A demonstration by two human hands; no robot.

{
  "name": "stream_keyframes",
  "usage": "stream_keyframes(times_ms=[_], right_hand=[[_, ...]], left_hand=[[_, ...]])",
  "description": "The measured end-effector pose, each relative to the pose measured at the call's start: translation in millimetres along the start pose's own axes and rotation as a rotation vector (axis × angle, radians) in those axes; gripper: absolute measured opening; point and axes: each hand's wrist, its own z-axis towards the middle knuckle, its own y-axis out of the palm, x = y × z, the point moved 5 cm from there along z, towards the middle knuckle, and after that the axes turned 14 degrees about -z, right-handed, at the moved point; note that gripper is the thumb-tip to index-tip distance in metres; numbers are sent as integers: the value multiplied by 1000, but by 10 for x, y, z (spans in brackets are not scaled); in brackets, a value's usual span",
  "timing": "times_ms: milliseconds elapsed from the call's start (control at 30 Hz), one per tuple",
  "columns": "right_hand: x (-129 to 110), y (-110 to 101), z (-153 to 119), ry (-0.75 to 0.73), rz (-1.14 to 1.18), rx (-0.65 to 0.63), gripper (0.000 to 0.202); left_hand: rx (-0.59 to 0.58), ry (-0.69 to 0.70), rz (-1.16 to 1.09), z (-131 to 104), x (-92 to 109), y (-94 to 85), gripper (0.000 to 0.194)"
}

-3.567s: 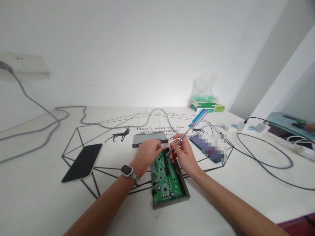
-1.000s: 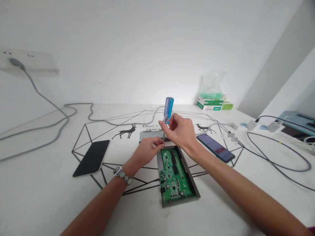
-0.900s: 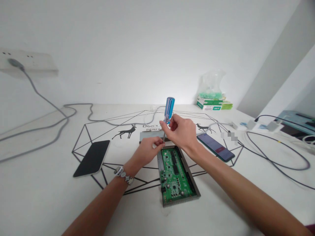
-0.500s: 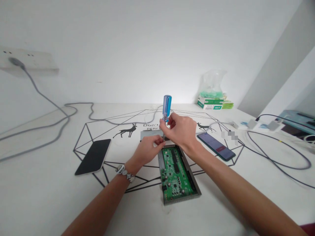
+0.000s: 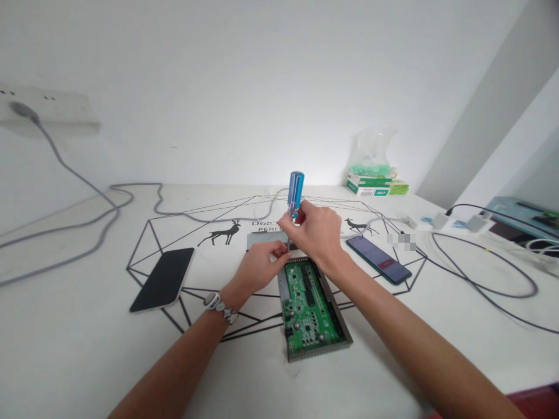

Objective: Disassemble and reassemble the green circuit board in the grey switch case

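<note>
Here's my right hand (image 5: 318, 230), thumb and finger closed round the screwdriver (image 5: 296, 189) at the base of its handle: blue end up, shaft down, nearly upright, over the case's far-left corner. My left hand (image 5: 258, 269) bunches its fingertips at the shaft's lower end, hiding the tip; whether they grip, I can't tell. The open metal case (image 5: 343, 329) runs lengthwise away from me, far end angled left.

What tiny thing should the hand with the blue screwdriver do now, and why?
Maybe the right hand should give the screwdriver a small, gentle turn. It holds the screwdriver nearly upright at the far end of the metal case, and the left hand is pinched close by its lower end. The tip is hidden, so I can't be sure.
</note>
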Motion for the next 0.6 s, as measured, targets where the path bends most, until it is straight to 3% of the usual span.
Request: stream_keyframes(times_ms=[267, 467, 600], right_hand=[[28, 13, 12, -18, 6, -16, 27], [62, 26, -38, -1, 22, -31, 43], [60, 8, -56, 14, 20, -20, 42]], left_hand=[[-20, 12, 13, 3, 13, -7, 22], [-37, 17, 4, 4, 24, -18, 27], [-24, 3, 1, 7, 12, -15, 26]])
